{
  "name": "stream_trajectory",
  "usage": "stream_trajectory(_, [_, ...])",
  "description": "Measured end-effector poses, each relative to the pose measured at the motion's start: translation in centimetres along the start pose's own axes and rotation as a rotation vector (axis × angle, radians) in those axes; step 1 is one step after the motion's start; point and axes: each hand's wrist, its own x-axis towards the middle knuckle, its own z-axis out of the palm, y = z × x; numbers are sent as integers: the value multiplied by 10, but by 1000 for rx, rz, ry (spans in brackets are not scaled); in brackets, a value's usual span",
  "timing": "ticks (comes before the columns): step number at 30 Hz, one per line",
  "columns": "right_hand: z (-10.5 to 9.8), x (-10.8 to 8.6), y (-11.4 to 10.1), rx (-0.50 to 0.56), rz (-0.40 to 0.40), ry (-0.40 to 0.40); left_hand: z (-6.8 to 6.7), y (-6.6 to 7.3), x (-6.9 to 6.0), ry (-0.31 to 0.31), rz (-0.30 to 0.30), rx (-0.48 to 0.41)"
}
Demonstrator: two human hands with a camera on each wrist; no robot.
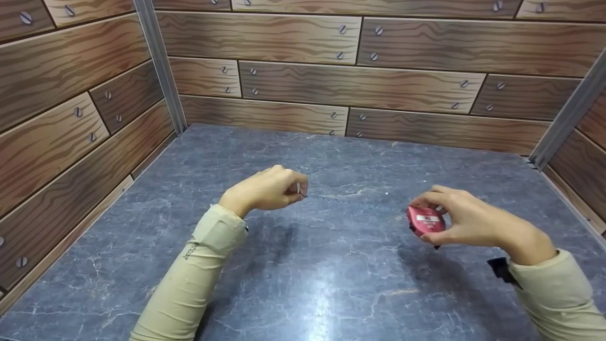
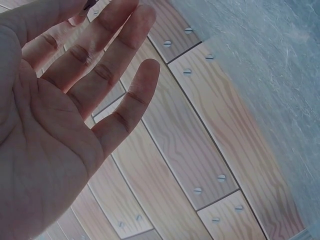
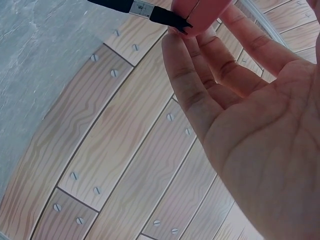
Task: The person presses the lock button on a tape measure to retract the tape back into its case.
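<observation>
A red tape measure [image 1: 426,221] with a white label is gripped between the thumb and fingers of the right hand [image 1: 466,219], above the table. From it a thin blade [image 1: 352,202] stretches left to the left hand [image 1: 267,189], whose thumb and index finger pinch its end. In the left wrist view the left hand [image 2: 65,110] shows its palm, a dark bit of the end at the thumb tip. The right wrist view shows the right hand [image 3: 260,110] with its fingers on the red case [image 3: 197,15] and a black strap [image 3: 142,9] hanging from it.
Both hands are over a dark blue marbled table [image 1: 326,265]. Wood-patterned panels [image 1: 265,38] stand behind it and at both sides, with grey metal posts [image 1: 161,66] at the corners.
</observation>
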Motion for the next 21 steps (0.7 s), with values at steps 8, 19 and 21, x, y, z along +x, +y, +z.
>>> stream_trajectory(8, [0, 7, -3, 7, 14, -23, 2, -1, 1, 0, 7, 13])
stream_trajectory(19, [1, 11, -8, 22, 24, -48, 2, 0, 1, 3, 22, 15])
stream_trajectory(21, [1, 12, -9, 23, 27, -55, 2, 0, 2, 3, 25, 18])
